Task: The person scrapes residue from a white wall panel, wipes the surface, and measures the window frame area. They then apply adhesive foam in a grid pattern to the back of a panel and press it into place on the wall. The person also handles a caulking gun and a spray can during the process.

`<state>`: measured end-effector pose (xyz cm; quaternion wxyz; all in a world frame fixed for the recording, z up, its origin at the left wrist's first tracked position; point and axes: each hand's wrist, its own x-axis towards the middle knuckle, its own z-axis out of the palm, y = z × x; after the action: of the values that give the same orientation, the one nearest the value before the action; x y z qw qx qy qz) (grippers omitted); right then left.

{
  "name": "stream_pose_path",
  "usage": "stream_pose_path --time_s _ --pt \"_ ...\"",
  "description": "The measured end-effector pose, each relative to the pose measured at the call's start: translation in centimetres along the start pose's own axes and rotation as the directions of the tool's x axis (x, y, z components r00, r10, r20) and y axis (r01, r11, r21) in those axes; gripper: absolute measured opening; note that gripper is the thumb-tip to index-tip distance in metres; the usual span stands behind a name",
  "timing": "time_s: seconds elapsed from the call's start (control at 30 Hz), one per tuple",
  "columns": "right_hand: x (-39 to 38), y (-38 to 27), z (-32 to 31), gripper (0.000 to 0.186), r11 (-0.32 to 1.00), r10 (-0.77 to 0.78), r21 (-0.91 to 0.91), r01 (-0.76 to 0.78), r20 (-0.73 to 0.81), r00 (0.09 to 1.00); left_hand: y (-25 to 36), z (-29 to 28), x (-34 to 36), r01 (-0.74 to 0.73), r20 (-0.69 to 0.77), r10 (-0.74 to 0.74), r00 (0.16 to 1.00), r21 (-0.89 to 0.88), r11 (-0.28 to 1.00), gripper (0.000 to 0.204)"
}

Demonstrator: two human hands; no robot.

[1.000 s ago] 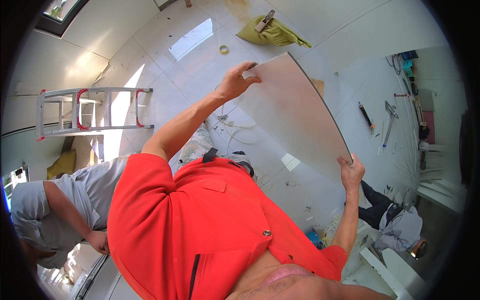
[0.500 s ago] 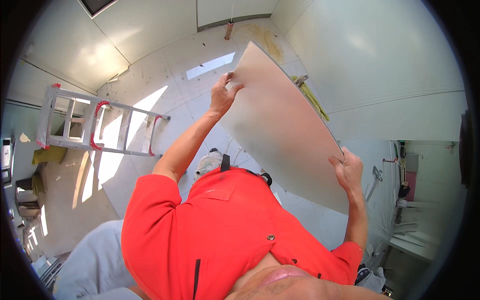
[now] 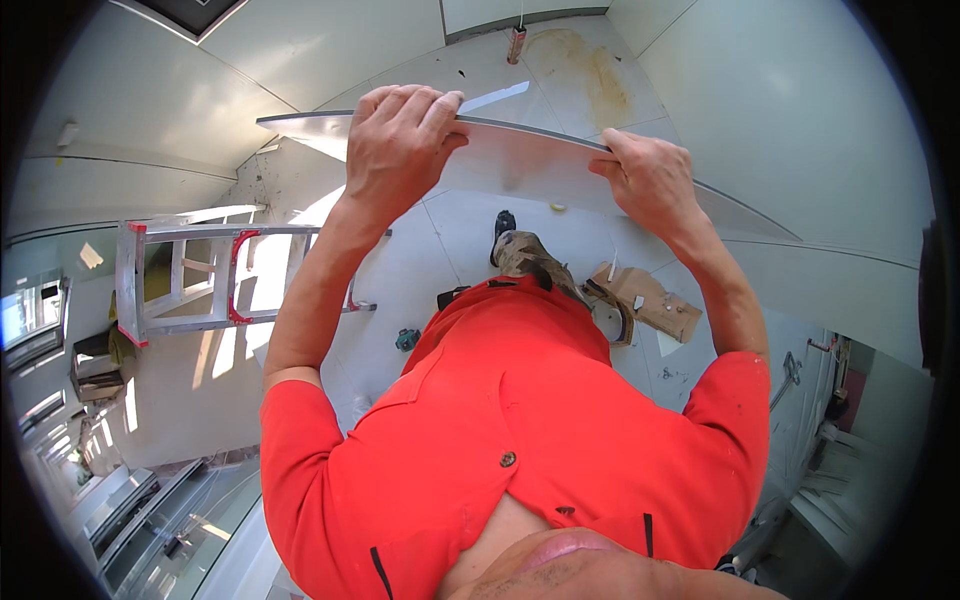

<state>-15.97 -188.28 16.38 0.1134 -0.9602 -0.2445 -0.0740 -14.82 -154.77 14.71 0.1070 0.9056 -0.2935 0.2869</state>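
Note:
A thin, pale, smooth panel (image 3: 530,165) is held out in front of me with its long dark edge uppermost. My left hand (image 3: 405,145) grips that edge left of the middle, fingers over the top and thumb on the near face. Farther along to the right, my right hand (image 3: 648,180) clasps the same edge, thumb also on the near side. Both hands are closed on the panel. Its left end tapers to a corner near the wall, and its right end reaches past my right hand. The far face is hidden.
An aluminium stepladder (image 3: 129,285) with red fittings stands to the left. Torn cardboard (image 3: 655,300) lies on the floor right of my leg. A small teal and black tool (image 3: 408,340) lies left of me. A reddish tube (image 3: 516,45) stands near the far wall.
The panel has swung from a steep slant on the right to nearly level across the front. Both hands now grip its upper edge, and the cardboard has come into sight.

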Motion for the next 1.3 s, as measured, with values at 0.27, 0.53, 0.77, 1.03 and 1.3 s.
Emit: stream_pose_path --time_s 0.27,0.53,0.77,1.03,1.3 --pt "22.9 6.6 14.3 0.002 0.944 -0.289 0.154 0.290 -0.033 0.957 -11.2 12.1 6.9 0.187 0.228 -0.201 0.953 0.082 0.979 0.023" --pt "42.4 5.3 25.5 0.005 0.874 -0.414 0.275 0.400 -0.008 0.910 -26.1 21.5 9.7 0.333 0.277 -0.359 0.892 0.137 0.933 0.021" --pt "54.4 0.8 32.6 0.008 0.847 -0.471 0.319 0.425 0.081 0.878 -38.0 24.0 8.2 0.420 0.275 -0.437 0.857 0.118 0.900 0.018" --pt "61.3 -1.2 40.0 0.017 0.826 -0.486 0.361 0.432 0.069 0.871 -47.3 28.6 5.9 0.482 0.377 -0.473 0.796 0.078 0.873 0.013" --pt "64.4 -0.9 42.0 0.015 0.772 -0.450 0.558 0.304 0.142 0.882 -51.6 30.2 4.7 0.331 0.515 -0.489 0.704 0.371 0.868 0.009"
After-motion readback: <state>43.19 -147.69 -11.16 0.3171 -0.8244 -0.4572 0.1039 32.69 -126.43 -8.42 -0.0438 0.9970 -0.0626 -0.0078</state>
